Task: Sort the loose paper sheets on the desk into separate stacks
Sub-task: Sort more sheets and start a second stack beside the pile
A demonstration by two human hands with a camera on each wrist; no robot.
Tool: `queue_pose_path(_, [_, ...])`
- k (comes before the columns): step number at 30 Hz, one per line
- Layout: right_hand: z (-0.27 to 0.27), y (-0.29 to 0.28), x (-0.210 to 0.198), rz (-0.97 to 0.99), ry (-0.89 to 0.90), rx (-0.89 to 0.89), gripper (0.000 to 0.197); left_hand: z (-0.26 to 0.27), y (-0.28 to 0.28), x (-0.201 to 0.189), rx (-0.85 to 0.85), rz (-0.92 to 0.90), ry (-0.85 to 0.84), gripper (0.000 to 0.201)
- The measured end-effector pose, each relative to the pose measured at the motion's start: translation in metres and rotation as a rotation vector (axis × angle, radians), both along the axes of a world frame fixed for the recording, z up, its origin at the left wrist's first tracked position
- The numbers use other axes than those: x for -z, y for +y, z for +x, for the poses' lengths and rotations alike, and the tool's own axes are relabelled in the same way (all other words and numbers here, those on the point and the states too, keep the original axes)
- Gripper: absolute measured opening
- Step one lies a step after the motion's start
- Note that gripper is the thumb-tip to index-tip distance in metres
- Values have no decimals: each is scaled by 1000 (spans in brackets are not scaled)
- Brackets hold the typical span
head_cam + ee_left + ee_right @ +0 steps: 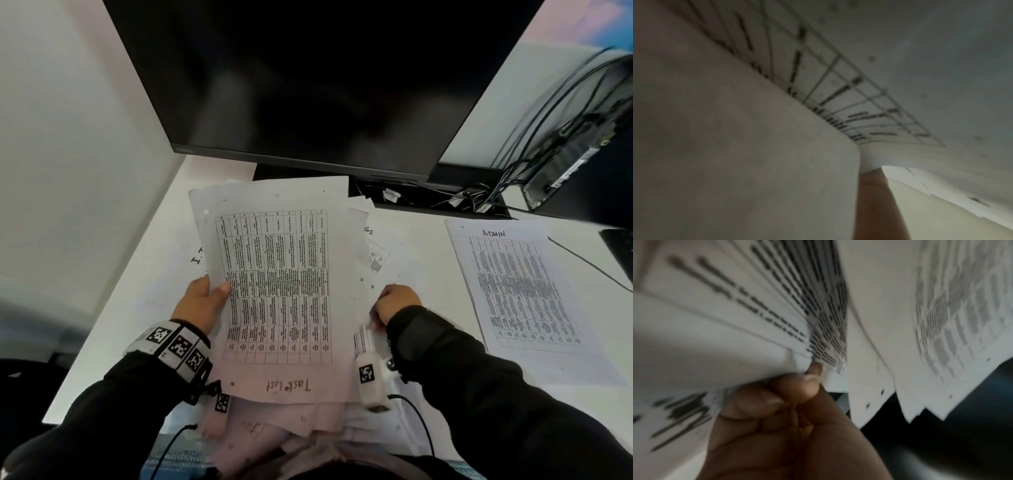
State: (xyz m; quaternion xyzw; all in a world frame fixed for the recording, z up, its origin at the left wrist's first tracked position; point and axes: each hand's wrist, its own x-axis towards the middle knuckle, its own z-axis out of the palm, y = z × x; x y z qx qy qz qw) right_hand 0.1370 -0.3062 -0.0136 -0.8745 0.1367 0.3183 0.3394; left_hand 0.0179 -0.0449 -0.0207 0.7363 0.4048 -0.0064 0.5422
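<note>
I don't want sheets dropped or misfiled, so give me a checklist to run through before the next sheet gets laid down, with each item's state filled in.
1. Left hand grips the top sheet marked "Task List", thumb on its face: ok.
2. Right hand pinches the sheets below at their right edge: ok.
3. Top sheet's heading readable for sorting: ok, though upside down from the head view.
4. Matching stack present: cannot tell; the only heading fully readable is on the "ADMIN" stack to the right.
5. Top sheet free of the sheets under it: cannot tell.
6. Bare desk between bundle and ADMIN stack for a new pile: ok.
</note>
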Motion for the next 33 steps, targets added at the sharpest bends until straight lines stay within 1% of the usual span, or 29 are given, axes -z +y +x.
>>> queue_pose_path(1, [1,-5,-2,69,16,68,11,1,1,-2,7,43,26,34])
queue_pose_path(2, [2,-11,-3,121,27,139,15,3,1,-4,6,89,54,34])
queue_pose_path(3, [5,-17,-1,167,26,180,25,4,1,-6,11,119,79,36])
queue_pose_path(4, [5,-19,-1,184,35,198,29,6,2,-7,10,141,92,38])
queue_pose_path(5, [5,-22,1,207,40,208,28,8,2,-9,3,142,103,41])
queue_pose_path(8, [0,-16,2,273,77,299,7,20,4,-12,-18,144,139,47])
queue_pose_path(9, [-1,-13,4,288,87,318,5,24,2,-14,-5,151,157,48])
queue_pose_path(10, [-4,-10,5,298,104,329,11,28,0,-15,9,155,173,49])
queue_pose_path(12, [-8,-5,7,323,120,321,24,35,-7,-16,60,153,200,56])
queue_pose_path(13, [-8,-3,8,321,124,300,26,37,-11,-16,96,147,215,58])
queue_pose_path(16, [-9,-5,6,292,114,271,25,39,-22,-17,172,174,211,50])
queue_pose_path(20, [-9,-15,3,309,123,305,21,35,-30,-16,178,194,162,43])
queue_pose_path(22, [-11,-15,1,300,129,291,23,33,-32,-16,177,197,167,45])
queue_pose_path(24, [-12,-15,0,265,134,268,25,32,-35,-18,201,200,178,53])
queue_pose_path(26, [-12,-15,-2,248,142,250,22,32,-37,-21,260,220,222,54])
queue_pose_path(28, [-12,-15,-3,242,115,226,20,31,-35,-22,321,236,285,48])
queue_pose_path(31, [-14,-17,-6,218,47,200,7,30,-31,-26,291,240,292,42])
queue_pose_path(32, [-15,-19,-5,221,15,193,10,29,-30,-28,271,239,285,42])
queue_pose_path(33, [-15,-20,-6,224,-7,170,23,28,-30,-30,254,233,267,41])
